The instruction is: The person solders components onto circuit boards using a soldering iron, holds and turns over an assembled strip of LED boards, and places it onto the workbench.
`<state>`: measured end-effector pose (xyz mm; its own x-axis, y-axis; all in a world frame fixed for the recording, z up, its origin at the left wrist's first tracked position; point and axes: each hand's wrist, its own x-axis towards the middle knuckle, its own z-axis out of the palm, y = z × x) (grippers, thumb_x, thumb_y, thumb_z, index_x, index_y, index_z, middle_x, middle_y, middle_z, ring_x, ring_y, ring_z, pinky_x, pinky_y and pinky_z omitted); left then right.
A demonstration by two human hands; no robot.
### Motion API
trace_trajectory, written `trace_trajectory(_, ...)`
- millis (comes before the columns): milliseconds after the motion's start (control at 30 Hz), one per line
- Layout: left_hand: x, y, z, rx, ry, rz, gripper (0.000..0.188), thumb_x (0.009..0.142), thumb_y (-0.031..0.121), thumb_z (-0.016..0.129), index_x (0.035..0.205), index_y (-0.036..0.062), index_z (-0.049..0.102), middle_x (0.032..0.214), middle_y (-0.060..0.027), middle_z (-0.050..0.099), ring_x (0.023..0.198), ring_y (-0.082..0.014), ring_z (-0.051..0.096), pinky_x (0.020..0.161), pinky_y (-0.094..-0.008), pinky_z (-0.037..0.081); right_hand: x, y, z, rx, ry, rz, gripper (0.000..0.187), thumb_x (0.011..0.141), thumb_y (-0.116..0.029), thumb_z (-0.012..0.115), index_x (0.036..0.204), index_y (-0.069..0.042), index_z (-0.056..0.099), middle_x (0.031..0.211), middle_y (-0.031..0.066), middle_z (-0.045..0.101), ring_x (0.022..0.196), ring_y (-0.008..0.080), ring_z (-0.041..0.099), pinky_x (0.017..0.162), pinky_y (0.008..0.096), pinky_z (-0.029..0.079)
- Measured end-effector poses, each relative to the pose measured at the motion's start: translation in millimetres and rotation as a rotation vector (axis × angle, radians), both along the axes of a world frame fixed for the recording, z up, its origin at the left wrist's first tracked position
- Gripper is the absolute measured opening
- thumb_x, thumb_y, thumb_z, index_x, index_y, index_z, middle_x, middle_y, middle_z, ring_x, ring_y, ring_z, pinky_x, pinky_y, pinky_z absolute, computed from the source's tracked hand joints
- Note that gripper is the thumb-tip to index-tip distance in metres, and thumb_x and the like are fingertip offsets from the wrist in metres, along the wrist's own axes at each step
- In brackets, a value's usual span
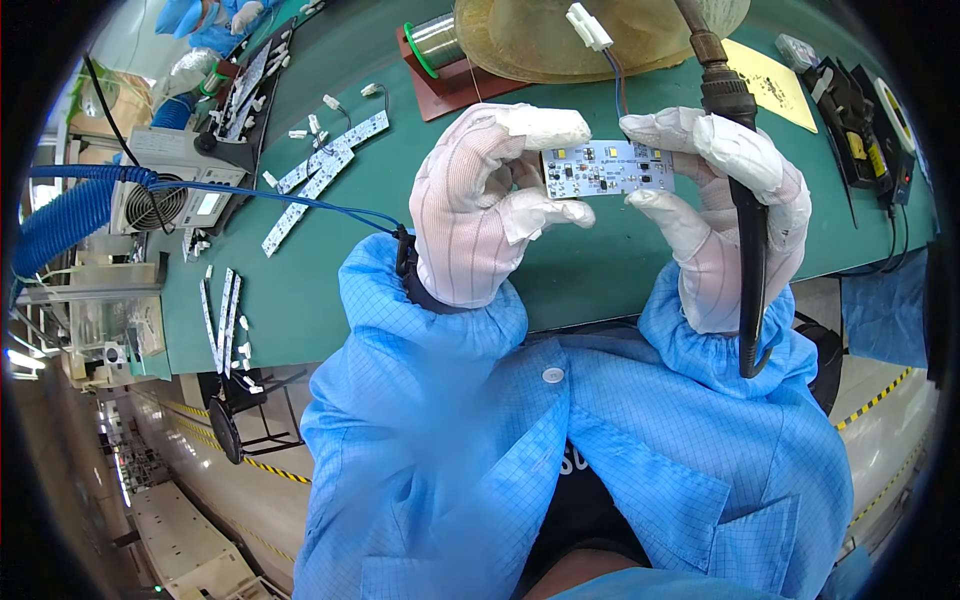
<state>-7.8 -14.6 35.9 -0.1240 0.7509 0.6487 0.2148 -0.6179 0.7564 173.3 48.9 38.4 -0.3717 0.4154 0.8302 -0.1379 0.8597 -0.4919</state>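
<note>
A small white LED circuit board point(606, 170) is held level above the bench between my hands. My left hand point(472, 195), in a striped white glove with taped fingertips, has thumb and fingers closed about its left end. At the right end, my gloved right hand point(745, 215) pinches the board between thumb and forefinger. A black soldering iron point(748, 260) also lies in my right hand, its front end pointing away and its cord end toward me. Red and blue wires rise behind the board to a white connector point(589, 28).
Finished-looking LED strips point(310, 185) with connectors lie at left on the green mat point(300, 310). A solder reel point(437, 45) on a red stand is at the back. A fan unit point(175, 205) with blue hose stands left; a black tool holder point(855, 125) sits right. Another person's hand point(246, 17) shows far left.
</note>
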Motion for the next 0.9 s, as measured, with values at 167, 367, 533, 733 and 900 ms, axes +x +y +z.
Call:
trace_trajectory(167,-0.1,-1.1,1.6,-0.006,0.010,0.003,0.047,0.061,0.013,0.081,0.102,-0.0012,0.062,0.095,-0.0048,0.060,0.073,-0.0092,0.054,0.059,-0.0197,0.042,-5.9,-2.9,-3.8,-0.081,0.106,0.064,0.047,0.072,0.003,0.070,0.112,-0.003,0.046,0.107,0.0214,0.056,0.096,0.0330,0.061,0.079,0.0404,0.056)
trace_trajectory(367,2.7,-5.7,6.3,-0.038,0.003,-0.005,0.043,0.063,0.001,0.077,0.103,-0.0020,0.061,0.097,-0.0079,0.061,0.080,-0.0126,0.060,0.062,-0.0223,0.047,-5.2,-2.0,-2.7,-0.087,0.122,0.091,0.045,0.072,0.002,0.070,0.111,-0.002,0.047,0.105,0.0212,0.056,0.095,0.0328,0.061,0.078,0.0401,0.056)
trace_trajectory(533,4.7,-9.2,9.9,-0.205,-0.116,-0.022,0.041,0.065,0.000,0.076,0.102,-0.0027,0.060,0.096,-0.0089,0.061,0.084,-0.0152,0.062,0.068,-0.0246,0.052,-4.9,-3.5,-1.4,-0.105,0.086,0.081,0.043,0.072,0.001,0.070,0.109,0.000,0.049,0.103,0.0210,0.057,0.095,0.0327,0.062,0.079,0.0400,0.056)
trace_trajectory(733,5.5,-8.3,8.3,-0.202,-0.090,0.002,0.042,0.065,-0.001,0.076,0.103,-0.0028,0.059,0.097,-0.0089,0.060,0.085,-0.0163,0.061,0.071,-0.0264,0.053,-4.2,-1.4,-5.1,-0.118,0.115,0.132,0.044,0.071,0.003,0.070,0.109,0.001,0.048,0.103,0.0210,0.057,0.095,0.0328,0.061,0.079,0.0400,0.056)
trace_trajectory(900,0.6,3.6,-2.5,-0.035,-0.164,-0.159,0.043,0.062,-0.004,0.076,0.100,-0.0025,0.056,0.106,-0.0111,0.053,0.086,-0.0179,0.060,0.071,-0.0273,0.053,-10.8,-5.5,-5.5,-0.302,0.206,0.152,0.039,0.077,0.003,0.063,0.111,0.002,0.046,0.100,0.0202,0.059,0.094,0.0307,0.062,0.083,0.0391,0.053)
